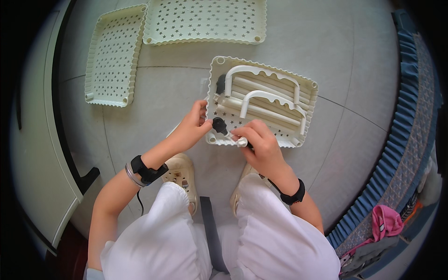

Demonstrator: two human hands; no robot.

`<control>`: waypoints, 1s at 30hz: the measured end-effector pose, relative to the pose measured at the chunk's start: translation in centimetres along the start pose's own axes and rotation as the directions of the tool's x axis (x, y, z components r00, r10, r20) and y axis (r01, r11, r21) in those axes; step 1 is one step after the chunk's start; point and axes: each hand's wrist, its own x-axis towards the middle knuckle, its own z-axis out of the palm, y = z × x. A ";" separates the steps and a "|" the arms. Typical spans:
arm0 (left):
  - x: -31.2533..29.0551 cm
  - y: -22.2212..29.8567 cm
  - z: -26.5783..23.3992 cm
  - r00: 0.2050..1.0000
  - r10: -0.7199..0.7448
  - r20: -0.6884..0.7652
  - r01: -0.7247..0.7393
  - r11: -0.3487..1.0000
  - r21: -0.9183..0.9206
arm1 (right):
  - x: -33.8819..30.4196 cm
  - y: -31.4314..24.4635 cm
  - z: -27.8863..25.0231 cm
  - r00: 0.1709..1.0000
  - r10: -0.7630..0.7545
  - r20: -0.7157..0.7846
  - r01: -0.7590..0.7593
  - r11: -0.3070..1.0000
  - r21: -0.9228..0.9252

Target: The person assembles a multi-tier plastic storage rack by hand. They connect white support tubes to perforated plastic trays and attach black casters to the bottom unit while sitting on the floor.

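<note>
Grips point(223, 130) pinch caster point(219, 125); tube point(241, 142) mostly hidden

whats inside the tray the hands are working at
The pale green star-perforated plastic tray holds white plastic tubes, two curved white handles and a black caster wheel. Anything beneath the tubes is hidden.

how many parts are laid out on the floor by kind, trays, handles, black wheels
star-holed trays: 3 (near tray, left tray, top tray)
curved white handles: 2 (first, second)
black wheels: 2 (one at the left hand, one in the tray)
total: 7
</note>
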 end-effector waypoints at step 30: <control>5.2 3.8 -11.3 0.582 0.768 -0.267 0.006 0.324 0.946 | -3.0 5.4 -5.2 0.818 0.441 -0.371 -0.510 0.853 -0.112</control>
